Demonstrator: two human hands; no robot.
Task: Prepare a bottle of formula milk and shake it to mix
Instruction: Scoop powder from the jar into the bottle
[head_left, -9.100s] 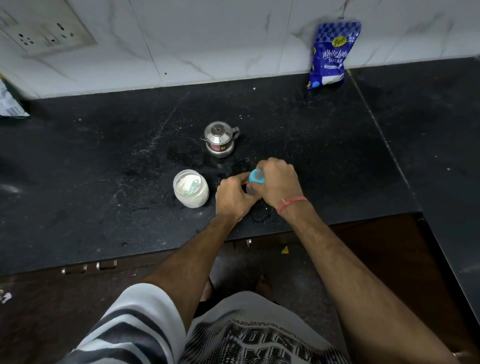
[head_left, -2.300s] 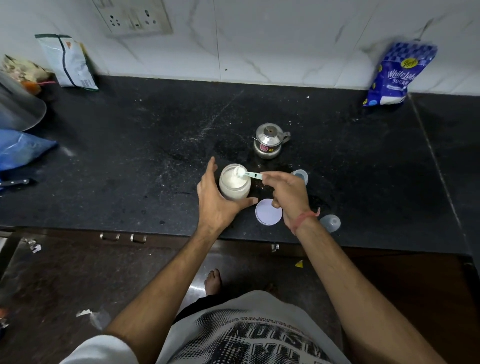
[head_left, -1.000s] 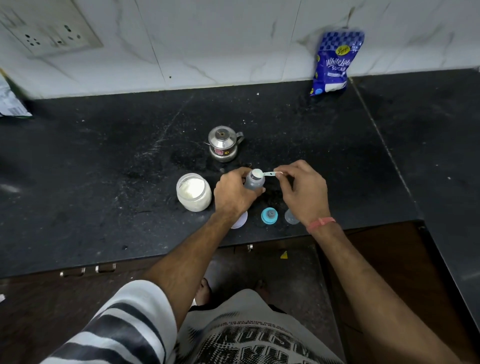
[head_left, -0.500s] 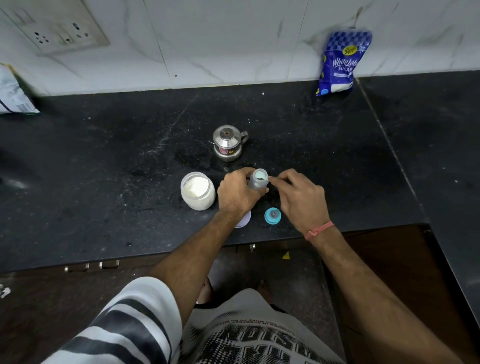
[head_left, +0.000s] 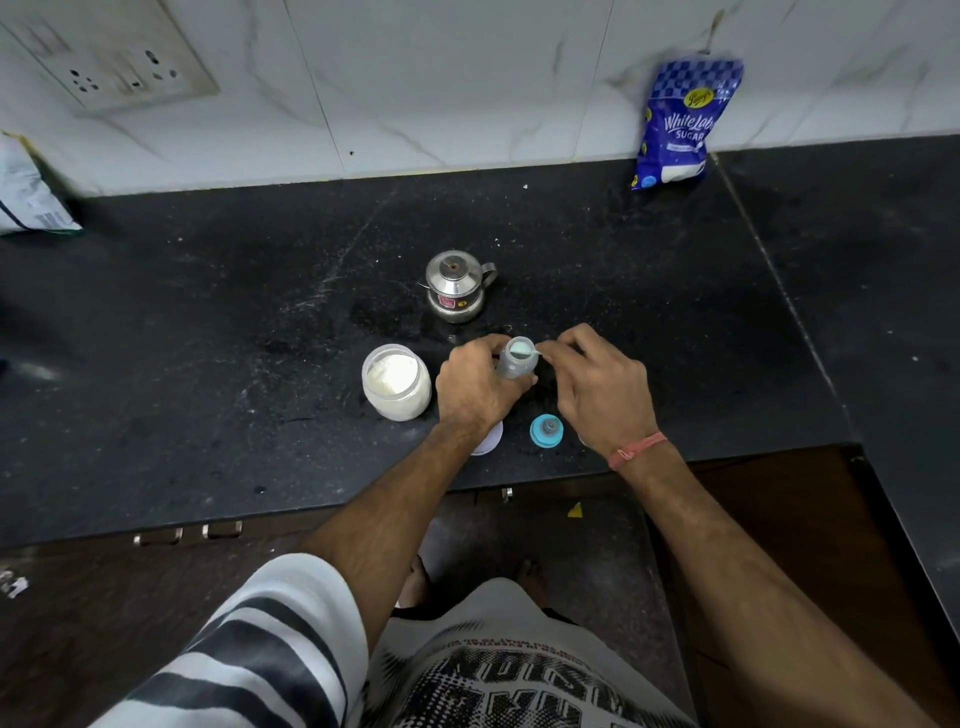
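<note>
Nearest the front edge of the black surface (head_left: 156, 415) lie the loose parts: a blue teat cap (head_left: 546, 431) and, half hidden under the left wrist, a pale round lid (head_left: 491, 441). Both sit close enough to the edge that a careless sweep of a forearm could knock them to the floor.

Just beyond them the left hand (head_left: 475, 387) is curled round the body of the small bottle (head_left: 514, 364), holding it upright on the surface. The right hand (head_left: 597, 384) pinches the handle of a little scoop (head_left: 521, 352) between thumb and fingertips, the bowl of the scoop lying across the bottle's open mouth — apparently tipping powder in. The mouth is narrow (hardly wider than the scoop), so a small tilt or a nudge from the right hand could send powder down the outside, leaving the measure short. If the left hand's grip slackened, the light bottle could also tip.

Beside the left hand, to its left, stands the open powder jar (head_left: 396, 382), uncovered; an elbow swinging back for another scoop might catch it.

Farther back sits a small lidded steel pot (head_left: 457, 286) — whether it holds the water I cannot tell. Against the wall leans a blue sugar bag (head_left: 678, 124), well apart from the work.
</note>
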